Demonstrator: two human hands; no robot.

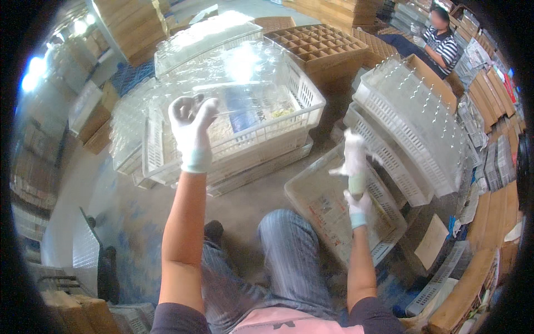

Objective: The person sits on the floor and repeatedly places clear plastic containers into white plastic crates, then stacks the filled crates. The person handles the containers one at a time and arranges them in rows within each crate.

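My left hand [194, 133], in a white glove with a pale cuff, is raised over the near left part of a white plastic crate [267, 132]. Its fingers curl together around a thin clear piece [225, 112], blurred and mostly hidden by the glove. Low on the right, my gloved right hand [357, 204] grips the pale green lower part of a thing with a white, cloth-like top [354, 154]. Loose white ends stick out from its sides. Beneath that hand lies a shallow, pale plastic crate [317, 208] with a printed sheet inside.
Clear glass-like pieces [133, 121] crowd the left side. A divided cardboard box [319, 41] stands at the back. Stacked white crates [411, 125] on the right carry rows of small curved clear pieces. Beyond them sits another person [440, 44] wearing gloves. Cardboard [492, 200] lines the right edge.
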